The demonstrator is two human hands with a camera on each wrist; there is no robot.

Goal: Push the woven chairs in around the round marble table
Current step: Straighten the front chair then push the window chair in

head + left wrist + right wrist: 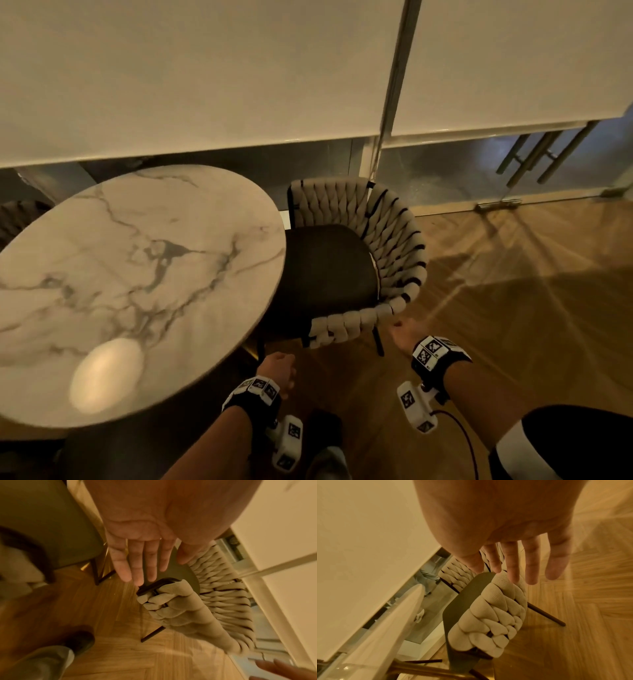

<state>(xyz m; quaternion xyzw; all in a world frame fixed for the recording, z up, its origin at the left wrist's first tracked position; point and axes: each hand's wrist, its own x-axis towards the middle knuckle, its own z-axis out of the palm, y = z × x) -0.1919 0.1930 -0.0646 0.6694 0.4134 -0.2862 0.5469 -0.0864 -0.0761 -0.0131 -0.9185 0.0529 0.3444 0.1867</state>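
Note:
The round marble table (137,274) fills the left of the head view. A cream woven chair (387,246) with a dark seat (329,270) stands at the table's right side, the seat's left edge under the tabletop. My left hand (279,368) hovers just short of the chair's near arm end (164,599), with its fingers (137,563) straight and nothing held. My right hand (399,330) is beside the woven rim (496,608), fingers (530,563) straight and spread. Whether they touch the weave, I cannot tell.
A second, darker chair (17,219) shows behind the table at far left. Roller blinds and a glass door with bar handles (534,154) stand behind the chair. Wooden floor (513,291) lies to the right. My shoe (325,428) is below my hands.

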